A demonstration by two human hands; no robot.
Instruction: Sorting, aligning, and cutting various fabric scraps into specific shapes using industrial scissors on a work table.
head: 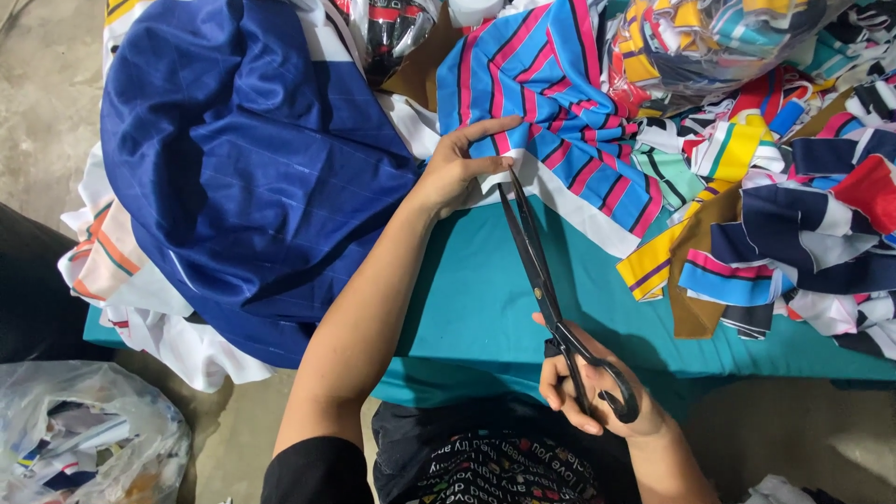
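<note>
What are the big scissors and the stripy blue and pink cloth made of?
The scissors look like dark metal: thin, stiff blades with a dull black finish. The striped cloth looks like smooth, slightly shiny synthetic fabric, since it folds and creases softly under the left hand.

My scissors [537, 271] were dark matt metal; striped cloth [560, 103] smooth knit; navy fabric [243, 168] slightly shiny; table cover [485, 308] matt teal.
</note>
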